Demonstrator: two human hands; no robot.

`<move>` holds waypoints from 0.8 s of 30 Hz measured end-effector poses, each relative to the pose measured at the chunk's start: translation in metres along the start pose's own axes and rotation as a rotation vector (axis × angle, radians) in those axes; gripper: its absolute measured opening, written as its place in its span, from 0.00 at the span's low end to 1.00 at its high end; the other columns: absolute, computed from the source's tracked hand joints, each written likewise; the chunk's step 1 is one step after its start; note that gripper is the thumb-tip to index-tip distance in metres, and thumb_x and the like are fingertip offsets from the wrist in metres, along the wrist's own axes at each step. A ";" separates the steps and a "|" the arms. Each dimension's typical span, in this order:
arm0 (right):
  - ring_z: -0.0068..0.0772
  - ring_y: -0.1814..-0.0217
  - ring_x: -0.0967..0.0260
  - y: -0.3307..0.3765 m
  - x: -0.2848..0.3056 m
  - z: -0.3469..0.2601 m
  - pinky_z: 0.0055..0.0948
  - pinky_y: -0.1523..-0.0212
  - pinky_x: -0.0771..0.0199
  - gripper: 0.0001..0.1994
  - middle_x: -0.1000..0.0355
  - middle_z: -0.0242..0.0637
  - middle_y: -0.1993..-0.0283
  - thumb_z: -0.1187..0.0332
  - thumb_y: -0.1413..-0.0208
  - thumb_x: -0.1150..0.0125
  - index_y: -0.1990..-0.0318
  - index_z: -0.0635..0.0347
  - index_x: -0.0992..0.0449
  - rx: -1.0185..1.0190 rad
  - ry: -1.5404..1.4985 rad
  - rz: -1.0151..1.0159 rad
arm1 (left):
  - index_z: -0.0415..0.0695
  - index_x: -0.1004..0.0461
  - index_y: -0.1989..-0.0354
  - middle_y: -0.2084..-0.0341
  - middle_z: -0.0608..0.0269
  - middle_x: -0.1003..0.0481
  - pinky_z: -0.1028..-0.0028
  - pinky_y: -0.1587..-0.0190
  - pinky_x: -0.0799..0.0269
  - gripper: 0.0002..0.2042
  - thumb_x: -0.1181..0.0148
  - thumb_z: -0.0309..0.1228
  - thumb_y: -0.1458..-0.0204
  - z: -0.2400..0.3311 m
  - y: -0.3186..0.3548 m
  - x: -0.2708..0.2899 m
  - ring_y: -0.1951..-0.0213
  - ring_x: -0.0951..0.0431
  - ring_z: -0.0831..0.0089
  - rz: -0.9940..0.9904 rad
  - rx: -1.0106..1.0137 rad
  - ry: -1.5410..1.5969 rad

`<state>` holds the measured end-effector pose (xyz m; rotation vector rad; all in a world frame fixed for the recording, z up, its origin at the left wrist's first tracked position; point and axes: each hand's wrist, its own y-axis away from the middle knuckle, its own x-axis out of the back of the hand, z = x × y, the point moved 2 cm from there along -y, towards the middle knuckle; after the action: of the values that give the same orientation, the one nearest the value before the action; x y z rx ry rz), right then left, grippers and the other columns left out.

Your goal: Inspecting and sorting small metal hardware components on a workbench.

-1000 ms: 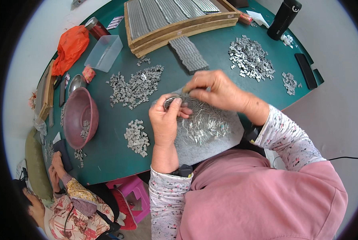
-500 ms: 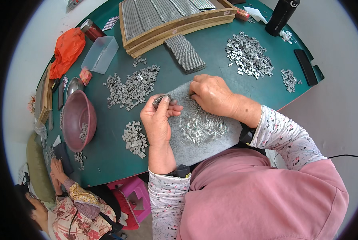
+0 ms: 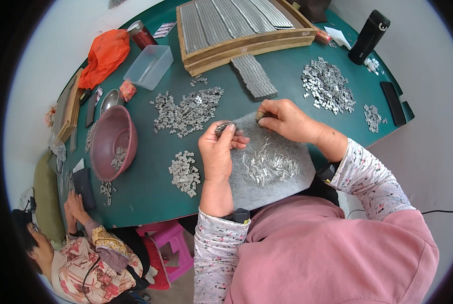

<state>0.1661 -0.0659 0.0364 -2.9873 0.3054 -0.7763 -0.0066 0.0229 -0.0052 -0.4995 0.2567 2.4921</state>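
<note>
A grey felt pad (image 3: pixel 282 185) lies at the near edge of the green table (image 3: pixel 150 192), strewn with several thin silvery pins (image 3: pixel 267 159). My left hand (image 3: pixel 217 152) rests on the pad's left edge and pinches a small dark metal piece (image 3: pixel 224 126) between thumb and fingers. My right hand (image 3: pixel 286 120) sits at the pad's far edge with its fingers closed on a small dark part (image 3: pixel 260 116).
Heaps of small silvery parts (image 3: pixel 186 109) lie beyond the pad, with more at the left (image 3: pixel 184 172) and right (image 3: pixel 327 88). A pink bowl (image 3: pixel 107 144), clear box (image 3: pixel 149 66), wooden tray (image 3: pixel 241 30), black bottle (image 3: pixel 369 29). Another person (image 3: pixel 79 258) sits lower left.
Both hands have drawn apart: the right hand went from touching the left to the pad's far edge. The view has shifted slightly.
</note>
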 end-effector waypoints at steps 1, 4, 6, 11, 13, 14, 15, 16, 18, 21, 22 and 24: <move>0.34 0.73 0.28 -0.001 0.001 0.000 0.30 0.68 0.28 0.05 0.25 0.41 0.73 0.75 0.47 0.39 0.67 0.69 0.27 0.009 0.007 -0.004 | 0.34 0.27 0.61 0.73 0.53 0.23 0.76 0.76 0.23 0.05 0.44 0.23 0.43 -0.001 -0.001 0.000 0.76 0.19 0.66 -0.009 0.004 0.004; 0.15 0.72 0.33 -0.009 -0.003 -0.002 0.18 0.73 0.33 0.03 0.29 0.28 0.72 0.76 0.43 0.41 0.64 0.67 0.26 -0.127 -0.282 -0.115 | 0.34 0.27 0.60 0.73 0.53 0.23 0.76 0.76 0.24 0.06 0.44 0.23 0.43 -0.003 -0.001 0.002 0.76 0.19 0.66 -0.002 -0.007 0.020; 0.15 0.73 0.33 -0.014 -0.001 -0.002 0.15 0.76 0.34 0.03 0.28 0.28 0.71 0.77 0.43 0.41 0.62 0.66 0.26 -0.164 -0.365 -0.136 | 0.34 0.27 0.60 0.73 0.53 0.22 0.76 0.75 0.24 0.06 0.43 0.24 0.42 -0.003 -0.003 -0.001 0.75 0.19 0.67 -0.013 -0.007 0.045; 0.18 0.74 0.32 -0.028 0.001 -0.008 0.19 0.75 0.32 0.07 0.28 0.31 0.71 0.77 0.45 0.39 0.60 0.68 0.26 -0.169 -0.434 -0.134 | 0.34 0.27 0.60 0.73 0.53 0.22 0.75 0.75 0.23 0.06 0.43 0.24 0.42 0.001 -0.007 0.003 0.75 0.19 0.67 0.002 -0.026 0.106; 0.18 0.73 0.32 -0.031 -0.001 -0.014 0.20 0.74 0.32 0.08 0.28 0.31 0.71 0.77 0.45 0.39 0.58 0.69 0.26 -0.142 -0.454 -0.159 | 0.34 0.27 0.60 0.73 0.54 0.22 0.75 0.75 0.23 0.07 0.44 0.25 0.42 0.002 -0.006 0.004 0.75 0.20 0.67 0.019 -0.027 0.111; 0.18 0.72 0.32 -0.032 -0.003 -0.021 0.20 0.72 0.31 0.08 0.27 0.30 0.71 0.77 0.44 0.41 0.57 0.68 0.26 -0.156 -0.445 -0.148 | 0.34 0.27 0.59 0.73 0.54 0.22 0.75 0.74 0.23 0.07 0.44 0.25 0.42 0.001 -0.006 0.004 0.75 0.20 0.67 0.023 -0.017 0.102; 0.18 0.71 0.32 -0.038 -0.010 -0.029 0.20 0.70 0.31 0.08 0.27 0.30 0.70 0.77 0.44 0.42 0.57 0.68 0.25 -0.160 -0.442 -0.150 | 0.35 0.27 0.59 0.73 0.54 0.22 0.75 0.74 0.23 0.07 0.44 0.25 0.42 0.003 -0.005 0.009 0.75 0.20 0.68 0.040 -0.017 0.085; 0.18 0.71 0.32 -0.039 -0.014 -0.033 0.20 0.70 0.31 0.08 0.27 0.30 0.70 0.77 0.44 0.42 0.57 0.68 0.25 -0.134 -0.453 -0.183 | 0.35 0.28 0.58 0.73 0.54 0.22 0.75 0.75 0.23 0.08 0.45 0.24 0.43 0.003 -0.002 0.005 0.76 0.20 0.69 0.034 -0.015 0.073; 0.18 0.71 0.33 -0.051 -0.016 -0.042 0.21 0.70 0.31 0.08 0.26 0.31 0.69 0.76 0.44 0.44 0.58 0.69 0.23 -0.070 -0.357 -0.159 | 0.36 0.27 0.59 0.72 0.56 0.22 0.77 0.76 0.24 0.06 0.46 0.24 0.42 -0.006 -0.008 -0.004 0.77 0.21 0.72 -0.010 -0.012 0.066; 0.17 0.71 0.35 -0.076 -0.045 -0.071 0.22 0.70 0.32 0.08 0.26 0.32 0.71 0.76 0.45 0.44 0.61 0.70 0.22 0.081 -0.263 -0.190 | 0.35 0.26 0.60 0.75 0.61 0.24 0.79 0.78 0.26 0.08 0.44 0.27 0.41 -0.011 -0.004 -0.010 0.78 0.21 0.74 -0.004 -0.017 0.005; 0.16 0.70 0.35 -0.091 -0.054 -0.085 0.22 0.69 0.31 0.09 0.27 0.34 0.73 0.74 0.45 0.44 0.60 0.69 0.22 0.175 -0.076 -0.261 | 0.35 0.26 0.60 0.74 0.61 0.24 0.78 0.76 0.25 0.08 0.44 0.27 0.42 -0.013 -0.005 -0.008 0.76 0.21 0.73 -0.019 -0.036 -0.027; 0.24 0.68 0.28 -0.116 -0.088 -0.116 0.29 0.66 0.28 0.09 0.24 0.41 0.71 0.73 0.46 0.44 0.61 0.66 0.21 0.319 0.001 -0.293 | 0.35 0.25 0.59 0.73 0.60 0.23 0.77 0.74 0.25 0.08 0.43 0.27 0.42 -0.023 -0.006 -0.001 0.75 0.20 0.72 -0.017 -0.055 -0.057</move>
<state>0.0550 0.0668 0.1063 -2.7557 -0.2423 -0.7621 0.0045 0.0207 -0.0262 -0.4501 0.1612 2.4986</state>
